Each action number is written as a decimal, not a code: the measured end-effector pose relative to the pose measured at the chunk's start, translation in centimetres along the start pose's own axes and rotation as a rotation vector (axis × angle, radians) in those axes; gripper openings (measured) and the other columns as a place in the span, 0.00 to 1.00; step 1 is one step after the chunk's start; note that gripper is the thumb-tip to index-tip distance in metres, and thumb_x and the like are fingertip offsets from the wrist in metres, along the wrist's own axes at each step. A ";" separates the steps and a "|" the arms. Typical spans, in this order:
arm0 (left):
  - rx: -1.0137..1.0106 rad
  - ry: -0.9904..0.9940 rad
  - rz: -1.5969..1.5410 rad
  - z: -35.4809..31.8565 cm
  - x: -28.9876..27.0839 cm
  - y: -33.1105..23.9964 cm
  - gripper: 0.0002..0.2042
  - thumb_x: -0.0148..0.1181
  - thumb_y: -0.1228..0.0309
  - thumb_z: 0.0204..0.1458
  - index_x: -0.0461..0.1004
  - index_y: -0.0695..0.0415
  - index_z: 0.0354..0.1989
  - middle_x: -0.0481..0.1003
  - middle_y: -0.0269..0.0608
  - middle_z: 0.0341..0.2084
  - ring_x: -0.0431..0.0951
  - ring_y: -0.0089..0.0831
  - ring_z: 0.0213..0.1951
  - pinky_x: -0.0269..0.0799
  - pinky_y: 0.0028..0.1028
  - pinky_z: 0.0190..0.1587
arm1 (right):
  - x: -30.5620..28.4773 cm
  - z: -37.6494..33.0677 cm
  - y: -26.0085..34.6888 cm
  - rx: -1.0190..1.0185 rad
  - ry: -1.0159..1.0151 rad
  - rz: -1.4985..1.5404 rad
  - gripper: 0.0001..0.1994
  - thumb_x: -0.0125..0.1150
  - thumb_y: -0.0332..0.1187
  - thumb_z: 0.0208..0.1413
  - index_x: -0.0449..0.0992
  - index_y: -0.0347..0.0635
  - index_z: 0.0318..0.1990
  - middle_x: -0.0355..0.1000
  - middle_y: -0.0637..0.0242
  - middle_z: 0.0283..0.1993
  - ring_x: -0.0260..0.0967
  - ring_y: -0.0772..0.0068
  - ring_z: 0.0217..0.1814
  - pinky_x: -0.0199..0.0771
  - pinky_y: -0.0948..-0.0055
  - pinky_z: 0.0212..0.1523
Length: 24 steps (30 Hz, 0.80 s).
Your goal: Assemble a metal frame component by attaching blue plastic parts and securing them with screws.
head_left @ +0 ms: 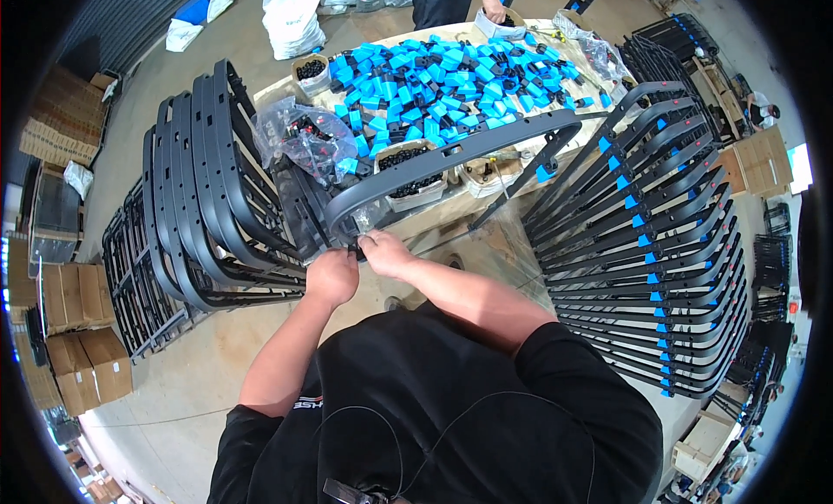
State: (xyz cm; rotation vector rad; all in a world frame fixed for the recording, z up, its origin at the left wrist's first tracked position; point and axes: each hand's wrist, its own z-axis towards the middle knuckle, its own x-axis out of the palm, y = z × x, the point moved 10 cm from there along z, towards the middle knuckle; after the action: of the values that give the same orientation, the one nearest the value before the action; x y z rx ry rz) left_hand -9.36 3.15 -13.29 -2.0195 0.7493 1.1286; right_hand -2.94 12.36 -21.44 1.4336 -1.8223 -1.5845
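A black tubular frame (pixel 460 148) with a rounded outline stands across the near edge of the table, one blue clip (pixel 545 173) on its far-right leg. Both my hands are closed at its near-left leg, close together. My left hand (pixel 333 277) wraps around the tube from the left. Just to its right, my right hand (pixel 387 253) pinches the same area with thumb and fingers. Any small part between the fingertips is hidden. Beyond the frame lies a big pile of blue and black plastic clips (pixel 425 83).
Similar frames (pixel 195 183) lean in a row on my left. On my right a fanned row of frames (pixel 642 270) carries blue clips. Bins of black parts (pixel 412 170) and a plastic bag (pixel 304 140) sit on the table (pixel 269 92). Across it, a person's hand (pixel 494 9) reaches into a bin.
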 end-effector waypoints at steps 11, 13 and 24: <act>0.015 -0.056 0.038 0.3 0.1 -0.3 0.19 0.43 0.61 0.64 0.79 0.62 0.37 0.79 0.56 0.39 0.80 0.51 0.43 0.74 0.46 0.50 | -0.4 -0.9 1.3 0.068 -0.007 0.007 0.25 0.44 0.47 0.66 0.76 0.28 0.46 0.75 0.36 0.46 0.72 0.37 0.53 0.69 0.50 0.53; 0.010 -0.056 0.051 0.5 0.3 -0.1 0.19 0.43 0.61 0.64 0.78 0.62 0.36 0.79 0.56 0.38 0.80 0.51 0.43 0.74 0.46 0.50 | 0.1 -1.2 0.2 0.270 0.045 0.174 0.27 0.42 0.49 0.67 0.77 0.29 0.43 0.77 0.38 0.41 0.74 0.36 0.48 0.70 0.49 0.50; -0.051 -0.162 -0.069 -0.2 0.5 -0.1 0.17 0.47 0.63 0.64 0.77 0.64 0.37 0.79 0.59 0.38 0.78 0.56 0.43 0.73 0.47 0.50 | -28.3 2.8 2.2 -0.193 -0.384 -1.049 0.11 0.60 0.37 0.54 0.80 0.43 0.41 0.79 0.57 0.44 0.76 0.53 0.48 0.75 0.55 0.49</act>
State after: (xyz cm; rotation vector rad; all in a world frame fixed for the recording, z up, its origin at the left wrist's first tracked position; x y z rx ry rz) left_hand -9.00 2.96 -13.63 -1.9522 0.5699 1.2652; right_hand 6.28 37.12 -10.55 2.2774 -0.9788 -2.5533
